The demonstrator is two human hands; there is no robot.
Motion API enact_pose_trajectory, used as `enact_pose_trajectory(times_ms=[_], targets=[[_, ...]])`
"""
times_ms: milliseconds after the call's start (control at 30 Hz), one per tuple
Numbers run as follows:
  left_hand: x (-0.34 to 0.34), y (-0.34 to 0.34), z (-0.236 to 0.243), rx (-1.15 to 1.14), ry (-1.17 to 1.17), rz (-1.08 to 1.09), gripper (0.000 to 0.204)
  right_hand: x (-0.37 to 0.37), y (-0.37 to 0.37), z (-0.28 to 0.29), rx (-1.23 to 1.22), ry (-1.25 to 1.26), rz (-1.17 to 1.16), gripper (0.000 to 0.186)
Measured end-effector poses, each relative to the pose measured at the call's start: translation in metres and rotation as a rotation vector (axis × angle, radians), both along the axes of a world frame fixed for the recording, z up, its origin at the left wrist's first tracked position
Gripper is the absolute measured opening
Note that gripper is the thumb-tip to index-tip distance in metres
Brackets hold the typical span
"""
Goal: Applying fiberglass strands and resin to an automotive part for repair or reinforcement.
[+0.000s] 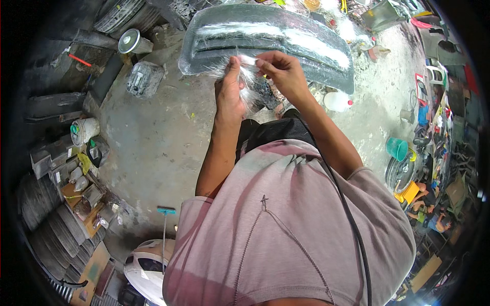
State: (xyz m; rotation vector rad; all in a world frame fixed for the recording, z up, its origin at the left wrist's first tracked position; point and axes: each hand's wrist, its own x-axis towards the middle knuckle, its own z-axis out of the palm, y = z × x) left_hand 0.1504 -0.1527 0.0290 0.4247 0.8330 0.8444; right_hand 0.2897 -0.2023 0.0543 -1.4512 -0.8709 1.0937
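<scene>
**Loose fibre tuft held over the bumper: risks from here**

Both hands up in front of the chest, w/ a wispy tuft of white glass-like fibres [248, 81] stretched between them. Left hand [229, 94] is closed round the lower bunch, thumb up; right hand [283, 71] pinches the top strands between fingertips. Tuft sits just above the near edge of the grey car bumper [265, 41] lying on the concrete floor [153, 137], which already has whitish fibre patches on it.

What could go wrong, as I judge it:
- Strands are fine & loose; pulling apart unevenly prob. tears the bunch into clumps, or lets bits drift off to the floor.
- Bare skin on fibres: itching/splinters likely, esp. at the pinch.
- If bumper patches are wet w/ resin (can't tell), a dropped tuft would stick in the wrong spot.
- White plastic bottle w/ red cap [337, 101] stands just beside the bumper's right end; an elbow swing or step could knock it.
- Teal cup [397, 149] well apart, low risk.
</scene>
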Motion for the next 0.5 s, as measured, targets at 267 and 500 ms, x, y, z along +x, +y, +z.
enact_pose_trajectory(times_ms=[267, 500], targets=[[0.028, -0.007, 0.012, 0.093, 0.176, 0.074, 0.032, 0.016, -0.008, -0.007, -0.015, 0.115, -0.087, 0.015], [-0.036, 0.000, -0.021, -0.059, 0.232, 0.413, 0.042, 0.097, 0.011, -0.061, 0.061, -0.431, -0.256, 0.010]])
